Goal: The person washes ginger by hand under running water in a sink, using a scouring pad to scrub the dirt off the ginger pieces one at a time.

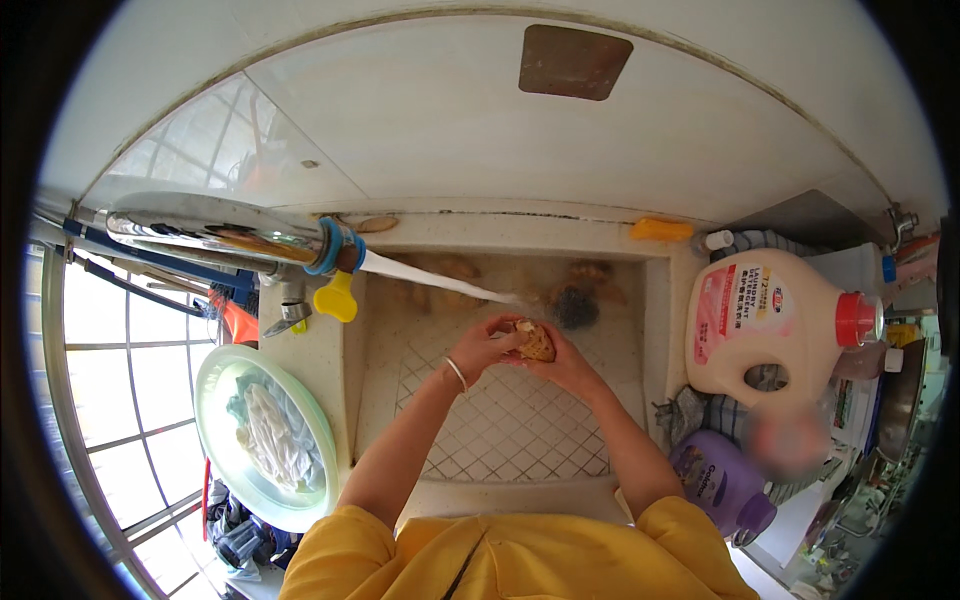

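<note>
My left hand (484, 349) and my right hand (566, 364) both grip a knobbly tan lump, seemingly a root vegetable (536, 341), over a white laundry sink (480, 442). A white bangle circles the left wrist. Just beyond the fingers, water (435, 277) streams from a hose-like spout (345, 251) with blue bands. A dark round scouring pad (575, 307) lies in the sink past my right hand. Blurred brown lumps (457, 274) rest along the sink's far side, their kind hard to make out. My fingers hide part of the held lump.
A yellow-handled tap (335, 296) stands at the left rim. Below it, a pale green basin (322, 450) holds wet cloth. A yellow bar (661, 229) sits on the back ledge. At right crowd a detergent jug (810, 315) and a purple bottle (716, 476).
</note>
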Available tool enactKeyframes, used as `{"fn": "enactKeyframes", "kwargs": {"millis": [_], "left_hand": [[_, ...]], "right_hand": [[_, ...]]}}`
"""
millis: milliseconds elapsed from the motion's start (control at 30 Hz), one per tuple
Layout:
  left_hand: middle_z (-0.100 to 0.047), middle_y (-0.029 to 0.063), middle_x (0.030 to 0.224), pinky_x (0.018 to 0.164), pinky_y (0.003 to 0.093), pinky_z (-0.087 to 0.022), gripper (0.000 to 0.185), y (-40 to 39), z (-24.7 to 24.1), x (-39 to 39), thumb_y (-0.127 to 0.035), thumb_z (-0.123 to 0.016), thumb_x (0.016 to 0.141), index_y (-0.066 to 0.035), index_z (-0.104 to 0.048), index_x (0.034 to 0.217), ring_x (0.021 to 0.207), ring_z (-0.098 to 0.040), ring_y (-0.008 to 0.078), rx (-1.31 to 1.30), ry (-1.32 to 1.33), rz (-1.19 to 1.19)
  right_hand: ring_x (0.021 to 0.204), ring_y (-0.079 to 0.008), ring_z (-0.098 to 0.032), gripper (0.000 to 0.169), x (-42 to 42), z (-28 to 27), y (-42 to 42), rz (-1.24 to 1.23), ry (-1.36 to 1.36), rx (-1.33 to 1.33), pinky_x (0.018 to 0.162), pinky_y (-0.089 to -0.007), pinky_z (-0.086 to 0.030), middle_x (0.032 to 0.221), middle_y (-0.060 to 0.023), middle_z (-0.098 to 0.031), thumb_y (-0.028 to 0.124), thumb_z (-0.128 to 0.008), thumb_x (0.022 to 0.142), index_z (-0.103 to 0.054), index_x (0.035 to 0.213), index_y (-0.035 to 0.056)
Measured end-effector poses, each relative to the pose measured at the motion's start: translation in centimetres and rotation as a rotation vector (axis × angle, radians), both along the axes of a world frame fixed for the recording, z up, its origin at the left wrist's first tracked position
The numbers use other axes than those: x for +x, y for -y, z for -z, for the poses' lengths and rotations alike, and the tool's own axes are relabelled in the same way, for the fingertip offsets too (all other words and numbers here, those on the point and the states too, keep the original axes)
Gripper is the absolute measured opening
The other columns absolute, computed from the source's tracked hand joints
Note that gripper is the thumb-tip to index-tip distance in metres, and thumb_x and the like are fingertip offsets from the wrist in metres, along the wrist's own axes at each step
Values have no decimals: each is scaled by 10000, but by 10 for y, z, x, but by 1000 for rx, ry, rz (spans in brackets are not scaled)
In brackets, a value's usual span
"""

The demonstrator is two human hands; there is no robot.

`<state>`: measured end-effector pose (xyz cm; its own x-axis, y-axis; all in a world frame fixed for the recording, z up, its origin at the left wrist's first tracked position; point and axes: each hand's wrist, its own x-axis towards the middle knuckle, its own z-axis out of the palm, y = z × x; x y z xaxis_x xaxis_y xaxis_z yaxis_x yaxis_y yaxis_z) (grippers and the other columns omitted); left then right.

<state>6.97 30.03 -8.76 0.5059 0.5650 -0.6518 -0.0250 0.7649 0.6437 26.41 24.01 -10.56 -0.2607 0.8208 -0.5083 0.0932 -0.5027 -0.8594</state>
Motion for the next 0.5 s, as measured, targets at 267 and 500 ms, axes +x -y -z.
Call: {"fn": "enactKeyframes", "kwargs": {"millis": [267, 500], "left_hand": [[-681, 84, 930, 749, 306, -566, 254, 13, 34, -35, -42, -565, 889, 8, -668, 1116, 817, -666, 187, 255, -169, -47], [-672, 53, 805, 670, 300, -546, 205, 42, -20, -139, -8, -569, 872, 3, -660, 1055, 708, -648, 143, 812, -753, -343]], "right_hand": [[1106, -189, -564, 707, -5, -22, 1, -24, 56, -134, 909, -325, -468, 1195, -74, -580, 273, -738, 798, -406, 1395, 88], [993, -188, -596, 653, -13, -16, 18, 48, 221, -105, 845, -315, -490, 1165, -67, -606, 294, -697, 815, -448, 1369, 52]]}}
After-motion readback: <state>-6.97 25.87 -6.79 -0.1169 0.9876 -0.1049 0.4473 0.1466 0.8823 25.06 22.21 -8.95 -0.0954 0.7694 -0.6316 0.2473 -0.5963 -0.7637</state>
